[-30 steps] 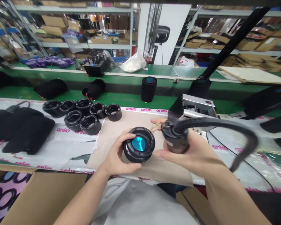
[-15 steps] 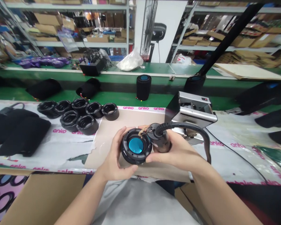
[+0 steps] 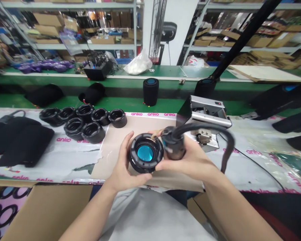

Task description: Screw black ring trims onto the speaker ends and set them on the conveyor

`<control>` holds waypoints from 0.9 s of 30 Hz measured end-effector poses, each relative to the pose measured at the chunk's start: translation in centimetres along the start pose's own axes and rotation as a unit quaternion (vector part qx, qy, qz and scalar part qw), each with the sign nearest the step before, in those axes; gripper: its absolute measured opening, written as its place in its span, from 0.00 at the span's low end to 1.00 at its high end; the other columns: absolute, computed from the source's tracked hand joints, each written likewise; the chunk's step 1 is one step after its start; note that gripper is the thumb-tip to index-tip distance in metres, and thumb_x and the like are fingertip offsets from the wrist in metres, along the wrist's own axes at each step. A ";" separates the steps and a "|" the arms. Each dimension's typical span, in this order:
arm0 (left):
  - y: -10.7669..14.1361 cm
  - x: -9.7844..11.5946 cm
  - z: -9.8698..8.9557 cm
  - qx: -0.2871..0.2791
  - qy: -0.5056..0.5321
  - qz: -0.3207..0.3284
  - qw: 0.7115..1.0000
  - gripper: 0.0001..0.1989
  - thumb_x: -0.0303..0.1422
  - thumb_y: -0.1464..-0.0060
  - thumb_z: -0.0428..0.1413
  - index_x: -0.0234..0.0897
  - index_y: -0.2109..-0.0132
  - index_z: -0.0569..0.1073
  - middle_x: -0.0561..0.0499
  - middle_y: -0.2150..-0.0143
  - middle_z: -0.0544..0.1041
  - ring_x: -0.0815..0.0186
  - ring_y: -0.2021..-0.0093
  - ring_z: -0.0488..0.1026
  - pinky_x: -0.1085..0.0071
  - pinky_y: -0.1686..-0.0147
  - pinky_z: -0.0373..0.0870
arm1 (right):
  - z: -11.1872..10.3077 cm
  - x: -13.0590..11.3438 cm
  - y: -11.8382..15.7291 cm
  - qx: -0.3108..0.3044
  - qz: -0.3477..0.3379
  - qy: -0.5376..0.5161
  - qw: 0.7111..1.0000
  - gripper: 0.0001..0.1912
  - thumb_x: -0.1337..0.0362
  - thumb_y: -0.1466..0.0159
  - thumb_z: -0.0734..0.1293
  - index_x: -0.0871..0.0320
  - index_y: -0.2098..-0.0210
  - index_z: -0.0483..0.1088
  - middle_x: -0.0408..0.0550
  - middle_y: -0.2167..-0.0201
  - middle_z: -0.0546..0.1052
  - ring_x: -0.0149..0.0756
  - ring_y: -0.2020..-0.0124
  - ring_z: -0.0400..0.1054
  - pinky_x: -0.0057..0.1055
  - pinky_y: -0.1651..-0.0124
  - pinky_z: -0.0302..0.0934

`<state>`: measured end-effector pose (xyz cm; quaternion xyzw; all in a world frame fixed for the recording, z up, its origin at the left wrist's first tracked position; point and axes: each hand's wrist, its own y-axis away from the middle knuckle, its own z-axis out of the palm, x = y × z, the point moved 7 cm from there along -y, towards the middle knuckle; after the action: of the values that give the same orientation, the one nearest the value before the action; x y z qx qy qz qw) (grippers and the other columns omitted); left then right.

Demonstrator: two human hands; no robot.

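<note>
A black round speaker housing with a shiny blue disc in its middle is held over the brown board. My left hand curls round its left side, thumb along the near edge. To the right of the housing, my right hand grips a dark corded electric screwdriver, its thick black cable arching off to the right. The right thumb tip touches the housing's right side. A cord loop lies by the tool's top, and its working tip is hidden. Several black rings stand to the left.
A silver metal dispenser-like machine stands at the right behind my hand. Black fabric-covered pieces lie at the left. Beyond, a black cylinder stands on the green bench. An open cardboard box is at lower left.
The screwdriver has shifted slightly right and tilted, with its cable swinging right. The housing stays in my left hand, turned a little.
</note>
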<state>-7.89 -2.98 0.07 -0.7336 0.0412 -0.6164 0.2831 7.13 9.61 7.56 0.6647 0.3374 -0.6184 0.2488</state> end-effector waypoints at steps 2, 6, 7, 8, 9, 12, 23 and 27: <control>-0.2 0.1 0.1 -0.004 0.012 0.008 1.000 0.60 0.42 0.47 0.75 0.52 0.19 0.49 0.37 0.25 0.67 0.40 0.26 0.70 0.43 0.29 0.72 | -0.9 -1.0 -0.2 0.036 -0.026 -0.033 0.998 0.36 0.63 0.52 0.90 0.48 0.45 0.80 0.45 0.45 0.83 0.53 0.41 0.79 0.46 0.36 0.78; -0.2 0.1 0.1 -0.006 0.022 0.008 1.000 0.60 0.41 0.47 0.76 0.54 0.19 0.49 0.38 0.24 0.67 0.40 0.25 0.69 0.44 0.29 0.71 | -1.4 -1.9 -0.3 -0.003 -0.049 0.004 0.999 0.34 0.62 0.48 0.89 0.48 0.44 0.80 0.46 0.44 0.82 0.54 0.38 0.77 0.46 0.37 0.79; -0.2 0.0 0.1 -0.005 0.021 0.005 1.000 0.60 0.41 0.48 0.76 0.54 0.19 0.49 0.38 0.24 0.67 0.40 0.25 0.69 0.44 0.29 0.71 | -1.2 -1.8 -0.3 -0.029 -0.046 0.017 0.998 0.34 0.61 0.47 0.88 0.47 0.43 0.79 0.45 0.42 0.81 0.54 0.37 0.76 0.45 0.38 0.79; -0.2 0.0 0.1 -0.005 0.020 0.003 1.000 0.60 0.40 0.48 0.76 0.54 0.19 0.49 0.39 0.24 0.67 0.40 0.25 0.69 0.44 0.28 0.71 | -1.1 -1.6 -0.3 -0.051 -0.036 0.027 0.998 0.34 0.61 0.46 0.88 0.46 0.42 0.79 0.44 0.42 0.81 0.53 0.37 0.76 0.44 0.38 0.79; -0.2 0.0 0.1 -0.006 0.021 0.000 1.000 0.61 0.40 0.48 0.76 0.54 0.19 0.49 0.39 0.24 0.67 0.41 0.25 0.69 0.45 0.28 0.70 | -0.9 -1.2 -0.3 -0.072 -0.020 0.033 0.997 0.34 0.60 0.45 0.87 0.45 0.41 0.78 0.44 0.41 0.80 0.52 0.37 0.76 0.43 0.39 0.80; -0.1 0.2 0.2 -0.015 0.031 0.004 0.999 0.60 0.40 0.48 0.76 0.56 0.19 0.48 0.40 0.25 0.68 0.43 0.26 0.70 0.46 0.27 0.70 | 0.1 -0.2 -0.4 -0.137 0.036 0.040 0.989 0.35 0.61 0.42 0.86 0.44 0.38 0.77 0.44 0.40 0.80 0.48 0.40 0.78 0.41 0.40 0.80; -0.6 0.8 0.0 -0.014 -0.006 0.018 1.000 0.56 0.44 0.47 0.75 0.51 0.20 0.54 0.38 0.27 0.71 0.42 0.28 0.73 0.48 0.29 0.72 | 0.7 -0.2 -0.4 -0.120 0.039 0.031 0.992 0.34 0.58 0.44 0.87 0.44 0.41 0.78 0.41 0.42 0.81 0.49 0.39 0.77 0.42 0.37 0.78; -0.5 0.9 0.1 -0.014 -0.011 0.012 1.000 0.56 0.43 0.48 0.76 0.50 0.20 0.55 0.39 0.26 0.71 0.42 0.28 0.73 0.48 0.29 0.73 | 1.1 0.0 0.1 -0.108 0.034 0.051 0.992 0.32 0.57 0.42 0.86 0.43 0.40 0.77 0.42 0.40 0.79 0.47 0.40 0.77 0.40 0.37 0.76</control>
<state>-7.76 -2.89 1.07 -0.7438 0.0556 -0.6042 0.2804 6.49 8.74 7.48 0.6759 0.3914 -0.5346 0.3227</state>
